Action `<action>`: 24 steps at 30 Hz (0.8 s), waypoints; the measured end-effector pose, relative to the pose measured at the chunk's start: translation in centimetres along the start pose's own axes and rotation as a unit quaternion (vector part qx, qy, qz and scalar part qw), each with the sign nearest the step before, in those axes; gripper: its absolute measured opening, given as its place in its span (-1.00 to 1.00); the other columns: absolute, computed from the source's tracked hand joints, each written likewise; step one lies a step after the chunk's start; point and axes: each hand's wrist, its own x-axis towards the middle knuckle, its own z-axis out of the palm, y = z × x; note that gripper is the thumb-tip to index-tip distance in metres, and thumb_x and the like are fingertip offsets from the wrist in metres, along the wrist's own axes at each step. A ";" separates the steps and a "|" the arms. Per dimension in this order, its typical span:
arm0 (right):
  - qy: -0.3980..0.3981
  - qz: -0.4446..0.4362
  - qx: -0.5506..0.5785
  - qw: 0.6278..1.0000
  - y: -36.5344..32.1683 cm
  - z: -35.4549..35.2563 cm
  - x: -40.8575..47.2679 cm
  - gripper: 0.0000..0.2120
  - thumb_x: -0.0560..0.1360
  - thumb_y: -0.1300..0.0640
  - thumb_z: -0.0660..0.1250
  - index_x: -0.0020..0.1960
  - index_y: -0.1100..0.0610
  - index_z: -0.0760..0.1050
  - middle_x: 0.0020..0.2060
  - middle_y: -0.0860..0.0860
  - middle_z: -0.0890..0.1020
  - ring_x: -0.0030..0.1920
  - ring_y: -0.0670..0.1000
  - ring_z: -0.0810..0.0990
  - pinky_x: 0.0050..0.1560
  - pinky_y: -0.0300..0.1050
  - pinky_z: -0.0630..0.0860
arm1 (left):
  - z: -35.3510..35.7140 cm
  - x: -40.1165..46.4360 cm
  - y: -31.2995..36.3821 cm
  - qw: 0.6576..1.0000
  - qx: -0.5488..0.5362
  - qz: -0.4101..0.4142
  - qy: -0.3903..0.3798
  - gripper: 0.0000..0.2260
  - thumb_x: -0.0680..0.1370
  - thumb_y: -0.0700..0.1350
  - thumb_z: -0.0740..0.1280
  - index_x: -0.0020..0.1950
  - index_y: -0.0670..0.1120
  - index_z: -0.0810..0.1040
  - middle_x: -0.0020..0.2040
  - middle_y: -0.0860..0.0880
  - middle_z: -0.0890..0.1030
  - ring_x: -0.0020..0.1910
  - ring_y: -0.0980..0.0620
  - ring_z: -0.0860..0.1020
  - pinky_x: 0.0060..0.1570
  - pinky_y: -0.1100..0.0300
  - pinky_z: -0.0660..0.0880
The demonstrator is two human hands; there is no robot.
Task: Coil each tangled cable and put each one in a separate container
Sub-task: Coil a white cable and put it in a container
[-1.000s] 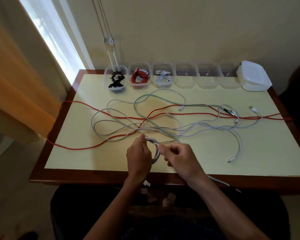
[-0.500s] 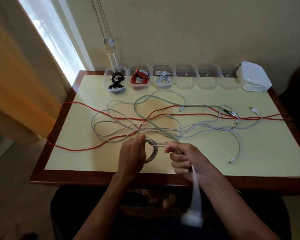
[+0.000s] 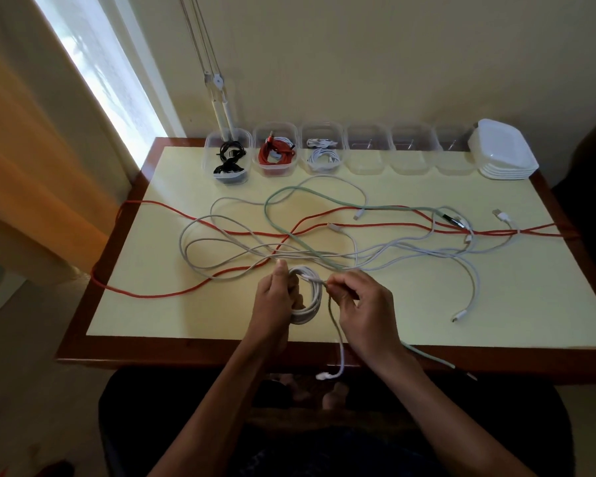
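Now the left hand grips the white cable coil while the right hand pinches its loose end.

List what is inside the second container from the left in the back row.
The second container holds a coiled red cable with a strand of white cable toward the back. Whatever lies under the coil, and the cable's plugs, cannot be made out.

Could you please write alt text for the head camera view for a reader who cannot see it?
A person's left hand holds a white cable coil while the right hand pinches its loose end, above a table strewn with tangled cables; six clear containers line the far edge, three filled.
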 end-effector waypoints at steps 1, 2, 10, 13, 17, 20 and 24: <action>0.002 0.023 0.025 0.999 -0.3 0.0 0.0 -0.93 0.51 0.31 0.40 -0.10 0.18 0.64 -0.27 -0.03 0.64 -0.23 -0.08 0.59 -0.19 -0.29 0.52 | 0.2 -0.1 0.2 1.000 0.003 -0.001 0.002 -0.60 0.70 0.00 0.06 -0.33 -0.05 0.28 -0.48 0.07 0.20 -0.48 0.12 0.16 -0.43 0.20 0.12; -0.004 0.057 0.054 0.997 -0.7 0.0 0.0 -0.91 0.52 0.30 0.39 -0.11 0.17 0.65 -0.29 -0.02 0.66 -0.26 -0.06 0.61 -0.21 -0.24 0.56 | 0.4 -0.2 0.3 1.000 0.011 0.003 0.004 -0.60 0.70 0.00 0.05 -0.33 -0.05 0.28 -0.49 0.08 0.21 -0.48 0.13 0.17 -0.43 0.19 0.12; -0.059 0.319 0.209 0.922 -2.8 0.5 0.5 -0.88 0.58 0.23 0.31 -0.07 0.20 0.60 -0.24 0.13 0.71 -0.20 0.08 0.72 -0.08 0.12 0.67 | 0.3 0.1 -1.3 0.973 0.186 0.114 0.071 -0.54 0.69 0.07 0.00 -0.36 -0.07 0.32 -0.47 0.06 0.33 -0.52 0.14 0.26 -0.45 0.18 0.20; -0.081 0.362 0.201 0.907 -2.7 0.5 0.7 -0.91 0.57 0.07 0.34 0.00 0.08 0.55 -0.12 0.08 0.70 -0.04 0.06 0.68 0.08 0.07 0.61 | 0.4 0.1 -2.1 0.963 0.209 0.134 0.100 -0.57 0.68 0.06 0.02 -0.34 0.00 0.39 -0.44 0.07 0.39 -0.49 0.15 0.33 -0.42 0.19 0.25; -0.099 0.380 0.196 0.898 -2.9 0.2 0.9 -0.89 0.57 0.09 0.35 0.05 0.11 0.52 -0.10 0.07 0.70 -0.05 0.02 0.66 0.06 -0.06 0.53 | 0.6 0.2 -2.5 0.961 0.222 0.143 0.081 -0.59 0.69 0.01 0.03 -0.33 0.00 0.41 -0.44 0.04 0.42 -0.50 0.16 0.38 -0.46 0.23 0.31; -0.107 0.448 0.344 0.818 -2.9 0.0 1.1 -0.88 0.63 0.22 0.23 -0.03 0.21 0.51 -0.23 0.14 0.65 -0.20 0.07 0.61 -0.09 -0.04 0.52 | 0.6 0.0 -2.4 0.967 0.190 0.160 0.061 -0.58 0.69 -0.07 0.04 -0.35 -0.06 0.38 -0.47 0.02 0.40 -0.53 0.16 0.37 -0.51 0.30 0.30; -0.084 0.521 0.526 0.667 -2.6 0.4 0.9 -0.78 0.65 0.26 0.09 -0.07 0.28 0.46 -0.33 0.14 0.51 -0.27 0.10 0.50 -0.15 -0.01 0.45 | 0.6 0.2 -2.9 0.974 0.164 0.148 0.051 -0.57 0.70 -0.12 0.06 -0.36 -0.09 0.40 -0.48 0.01 0.41 -0.53 0.19 0.36 -0.51 0.33 0.27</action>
